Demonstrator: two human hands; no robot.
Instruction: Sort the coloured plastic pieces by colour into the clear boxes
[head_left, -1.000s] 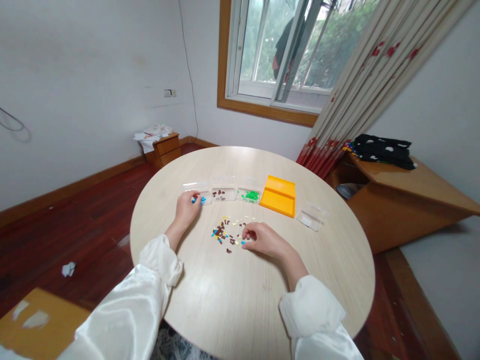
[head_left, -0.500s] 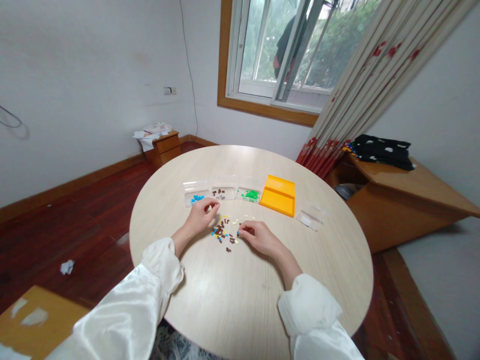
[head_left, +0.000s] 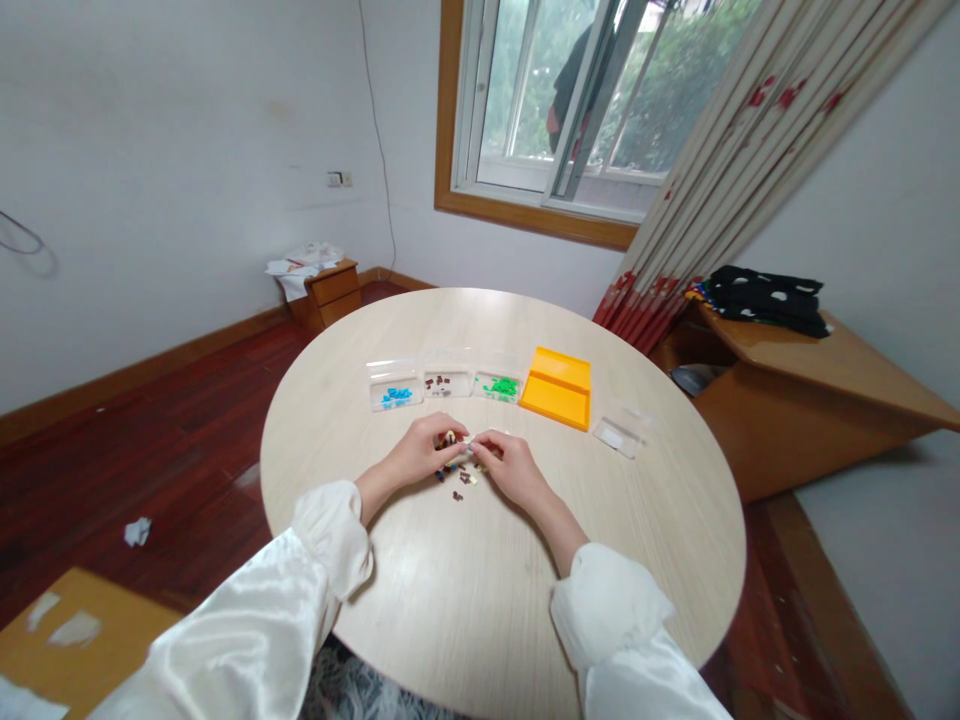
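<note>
Left hand and right hand curl inward, together pinching a tiny piece over scattered bricks.

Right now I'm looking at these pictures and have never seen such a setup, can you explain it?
There's no machine: these are a person's bare left hand and right hand, in shiny white sleeves. All pictures come from one camera on that person's head, looking forward and down. On the round, pale table stand three clear plastic boxes of small blue, brown and green pieces, then an open yellow plastic case and, farther right, another clear plastic box. Loose brown pieces lie near the hands. The hands meet at something tiny; I can't tell what it is, or which hand grips it.
</note>
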